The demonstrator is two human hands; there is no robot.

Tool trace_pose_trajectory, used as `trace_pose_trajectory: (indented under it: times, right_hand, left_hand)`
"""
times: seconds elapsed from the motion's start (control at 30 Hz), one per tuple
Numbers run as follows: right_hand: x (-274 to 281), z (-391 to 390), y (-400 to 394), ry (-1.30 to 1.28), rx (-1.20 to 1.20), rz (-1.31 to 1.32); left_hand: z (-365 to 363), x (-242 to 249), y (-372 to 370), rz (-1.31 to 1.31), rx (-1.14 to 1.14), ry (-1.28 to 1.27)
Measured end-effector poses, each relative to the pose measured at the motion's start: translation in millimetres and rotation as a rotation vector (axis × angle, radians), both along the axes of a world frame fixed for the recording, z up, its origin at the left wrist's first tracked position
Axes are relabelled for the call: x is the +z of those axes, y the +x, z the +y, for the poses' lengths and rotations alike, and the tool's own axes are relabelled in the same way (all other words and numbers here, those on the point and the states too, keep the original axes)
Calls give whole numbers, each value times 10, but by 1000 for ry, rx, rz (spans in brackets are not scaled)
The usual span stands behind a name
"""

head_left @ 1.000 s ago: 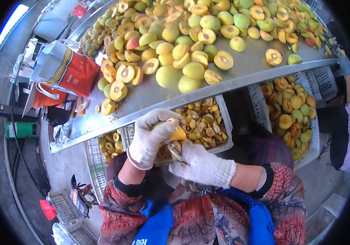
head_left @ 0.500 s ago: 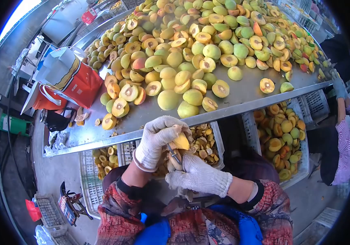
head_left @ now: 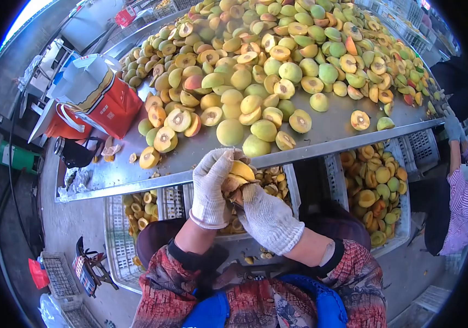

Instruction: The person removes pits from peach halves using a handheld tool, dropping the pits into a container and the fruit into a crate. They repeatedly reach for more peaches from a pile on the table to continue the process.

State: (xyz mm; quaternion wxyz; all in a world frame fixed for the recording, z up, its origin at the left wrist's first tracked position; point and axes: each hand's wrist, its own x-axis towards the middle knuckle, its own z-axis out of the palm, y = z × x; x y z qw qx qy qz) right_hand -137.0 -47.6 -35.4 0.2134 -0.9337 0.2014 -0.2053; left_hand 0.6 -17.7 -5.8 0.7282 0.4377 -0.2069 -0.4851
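In front of the table's edge, my gloved left hand [head_left: 210,188] is closed around a yellow peach half [head_left: 242,170], its cut flesh facing up. My gloved right hand [head_left: 273,220] is pressed close against the fruit, its thumb near the lower side. The fingers of that hand wrap round a small metal hand tool, now mostly hidden between the two gloves. Below and behind the hands stands a crate [head_left: 295,197] holding peach pits and scraps. Halved peaches [head_left: 234,106] are heaped on the metal table [head_left: 321,134] beyond.
Crates of peach halves stand under the table at left [head_left: 115,240] and right [head_left: 406,218]. A red paper bag [head_left: 119,112] and a black bag [head_left: 78,153] sit at the table's left end. At right, another person's gloved hand [head_left: 452,127] reaches the table edge.
My right hand has turned and moved up against the peach half, covering the tool that showed before. The view has shifted slightly.
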Motion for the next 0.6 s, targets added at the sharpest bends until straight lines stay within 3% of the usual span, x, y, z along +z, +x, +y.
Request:
trace_pose_trajectory:
  times: [0.23,0.37,0.47,0.57,0.6]
  right_hand:
    - [-5,-197,72,-19,-96,8]
    - [-3,-244,117,-139,-185,-25]
    - [67,-264,119,-197,-172,-32]
    - [30,-221,117,-247,-189,9]
    - [16,-226,97,-298,-180,49]
  left_hand:
    - [-142,-23,-90,272,180,29]
    - [-128,-51,-15,622,-30,-87]
    - [-99,49,20,573,102,56]
    - [-28,107,166,408,323,45]
    - [-59,-14,347,366,383,-77]
